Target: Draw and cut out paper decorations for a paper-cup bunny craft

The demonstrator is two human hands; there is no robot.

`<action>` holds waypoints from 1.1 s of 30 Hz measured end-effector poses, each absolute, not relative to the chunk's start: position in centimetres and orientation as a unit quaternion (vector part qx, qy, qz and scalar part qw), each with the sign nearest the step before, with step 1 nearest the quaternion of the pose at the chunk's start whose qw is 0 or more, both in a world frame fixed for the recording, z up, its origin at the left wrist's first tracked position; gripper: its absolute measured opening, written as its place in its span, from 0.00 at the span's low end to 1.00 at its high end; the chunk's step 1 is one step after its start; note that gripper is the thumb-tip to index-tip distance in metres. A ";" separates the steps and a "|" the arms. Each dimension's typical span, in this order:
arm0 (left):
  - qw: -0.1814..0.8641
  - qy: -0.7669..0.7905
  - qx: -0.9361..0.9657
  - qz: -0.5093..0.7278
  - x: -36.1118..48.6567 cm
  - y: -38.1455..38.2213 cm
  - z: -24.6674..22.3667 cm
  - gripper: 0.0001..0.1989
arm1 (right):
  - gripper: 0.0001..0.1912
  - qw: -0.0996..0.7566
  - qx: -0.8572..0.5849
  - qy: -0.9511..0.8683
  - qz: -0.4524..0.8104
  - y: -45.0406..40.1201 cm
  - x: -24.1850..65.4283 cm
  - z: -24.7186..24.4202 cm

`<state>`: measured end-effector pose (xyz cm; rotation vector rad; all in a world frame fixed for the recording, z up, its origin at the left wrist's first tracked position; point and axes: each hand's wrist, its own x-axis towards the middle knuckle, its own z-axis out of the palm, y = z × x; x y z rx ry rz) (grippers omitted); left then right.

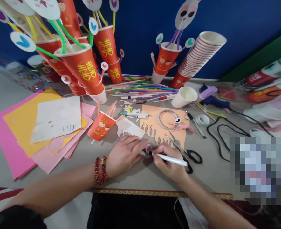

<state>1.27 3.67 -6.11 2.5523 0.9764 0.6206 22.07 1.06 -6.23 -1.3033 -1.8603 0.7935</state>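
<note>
- Peach sheet (149,112): 1 (landmark)
- Left hand (126,156), right hand (169,160): 1 each, near side of sheet
- White pen (171,159): 1, near side of sheet
- Bracelets (97,170): 2, near-left of sheet
- Scissors (194,156): 1 pair, sheet's near-right corner
- Glue gun (213,100): 1, right of sheet
- Cup stack (197,57): 1, beyond sheet

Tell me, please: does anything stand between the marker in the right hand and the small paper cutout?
Nothing visible stands between the marker and the small paper cutout; the tip is right at it, though contact is too small to tell. The left hand is close beside it.
</note>
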 end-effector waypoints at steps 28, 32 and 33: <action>0.171 0.339 0.901 0.211 1.2 3.7 -6.1 0.23 | 0.07 0.404 -0.515 -0.676 0.340 1.5 22.9 -6.4; 0.177 0.337 0.900 0.211 1.2 3.7 -6.1 0.23 | 0.07 0.402 -0.506 -0.687 0.332 1.6 22.6 -6.1; 0.178 0.338 0.900 0.211 1.2 3.7 -6.1 0.23 | 0.07 0.403 -0.509 -0.685 0.331 1.6 22.6 -6.1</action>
